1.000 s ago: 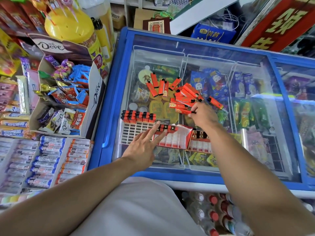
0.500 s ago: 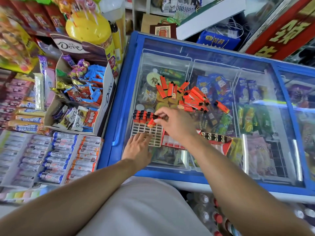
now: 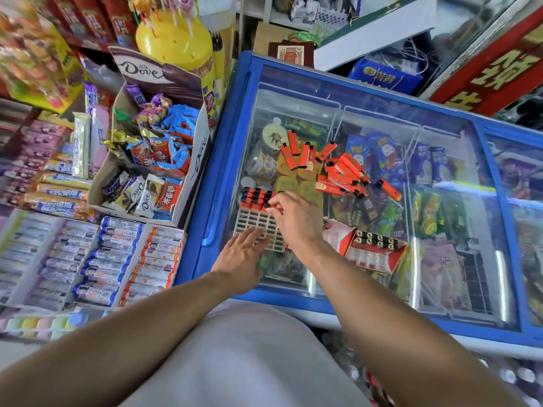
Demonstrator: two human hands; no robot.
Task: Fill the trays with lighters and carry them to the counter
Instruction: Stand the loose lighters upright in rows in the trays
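A pale cloth-covered lap (image 3: 244,356) is seen at 6 o'clock, flanked by two bare forearms. The left hand (image 3: 239,259) is laid flat, fingers straight, on the near edge of a white plastic grid tray (image 3: 258,224) that rests on the glass lid of a blue-framed chest freezer (image 3: 440,324). The right hand (image 3: 296,221) is held over the tray's right side; a small red item is pinched between thumb and fingertips, so the grip is narrow, though the item is too hidden to be named for certain. The tray's far rows are filled with upright red lighters with black caps (image 3: 255,196); its near cells are seen open. At 3 o'clock of the right hand, a red and white cardboard lighter box (image 3: 373,251) is seen lying on the glass, with a row of black-topped lighters inside. Farther, toward 12 o'clock, a loose pile of orange-red lighters (image 3: 340,171) is scattered flat on the lid. At 9 o'clock, a brown and white cardboard chocolate display box (image 3: 155,148) is set beside the freezer, with rows of wrapped candy rolls (image 3: 117,259) nearer.
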